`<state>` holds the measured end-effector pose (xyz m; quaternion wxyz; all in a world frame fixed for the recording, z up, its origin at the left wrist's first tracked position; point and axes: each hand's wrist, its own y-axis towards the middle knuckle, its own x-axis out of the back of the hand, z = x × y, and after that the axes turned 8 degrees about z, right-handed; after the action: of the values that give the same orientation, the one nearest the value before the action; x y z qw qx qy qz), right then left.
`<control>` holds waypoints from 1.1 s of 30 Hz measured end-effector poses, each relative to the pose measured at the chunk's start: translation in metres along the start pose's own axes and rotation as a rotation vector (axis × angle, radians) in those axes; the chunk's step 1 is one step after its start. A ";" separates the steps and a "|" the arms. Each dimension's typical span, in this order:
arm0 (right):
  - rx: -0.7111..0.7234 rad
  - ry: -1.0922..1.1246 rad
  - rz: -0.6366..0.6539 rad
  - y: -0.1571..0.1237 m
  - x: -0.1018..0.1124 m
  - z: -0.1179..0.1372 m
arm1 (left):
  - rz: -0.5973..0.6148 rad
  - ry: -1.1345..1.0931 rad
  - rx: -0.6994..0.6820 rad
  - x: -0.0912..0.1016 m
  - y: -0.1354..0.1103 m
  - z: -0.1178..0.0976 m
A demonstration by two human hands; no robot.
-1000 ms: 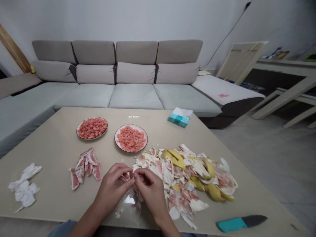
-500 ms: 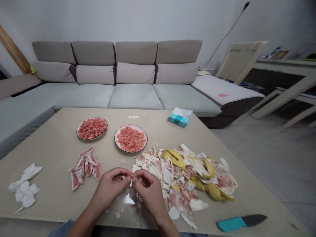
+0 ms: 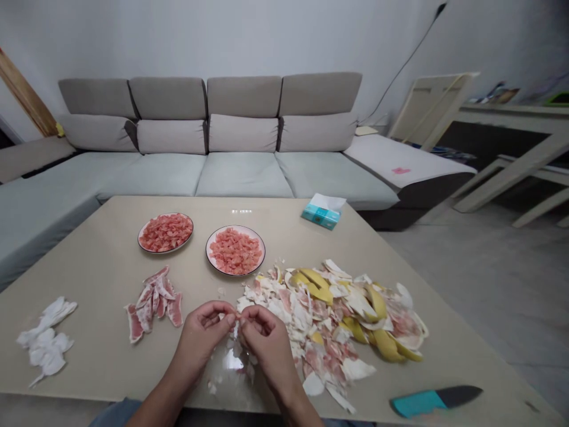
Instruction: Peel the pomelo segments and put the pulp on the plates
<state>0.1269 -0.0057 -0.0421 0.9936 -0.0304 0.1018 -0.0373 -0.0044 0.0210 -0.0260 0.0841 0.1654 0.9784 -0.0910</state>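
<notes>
My left hand [image 3: 205,332] and my right hand [image 3: 265,335] meet fingertip to fingertip above the near part of the table. Both are closed in a pinch on a small piece of pink pomelo flesh [image 3: 237,316], mostly hidden by the fingers. To the left lie several unpeeled pomelo segments [image 3: 155,301] with whitish skin. Beyond the hands, a dark-rimmed plate [image 3: 209,258] holds small pink flesh pieces, and another plate [image 3: 141,245] farther left is heaped with more. A big pile of pomelo peel and membrane [image 3: 329,320] spreads right beside my right hand.
A knife with a turquoise handle [image 3: 418,404] lies at the near right edge. Crumpled white tissues [image 3: 47,341] are at the left, and a blue tissue pack [image 3: 323,213] sits at the far right. A grey sofa [image 3: 242,172] stands behind the table [image 3: 89,273].
My left hand has shifted very slightly, and a little more of the pink piece shows between the fingertips. Plates, segments and peel pile stay in place.
</notes>
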 end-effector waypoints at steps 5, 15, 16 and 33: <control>-0.051 0.072 0.062 -0.001 0.001 0.001 | 0.128 -0.365 0.097 -0.001 0.000 0.000; -0.075 0.171 0.206 -0.001 0.010 0.006 | 0.153 -0.202 0.031 0.006 0.000 -0.006; -0.083 0.169 0.224 -0.001 0.010 0.005 | 0.163 -0.170 0.017 0.007 0.000 -0.006; -0.045 0.130 0.134 -0.002 0.006 0.004 | 0.057 0.044 -0.007 0.006 0.002 -0.003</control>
<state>0.1336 -0.0080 -0.0397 0.9843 -0.0436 0.1686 0.0296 -0.0098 0.0254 -0.0243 0.0660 0.1950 0.9752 -0.0815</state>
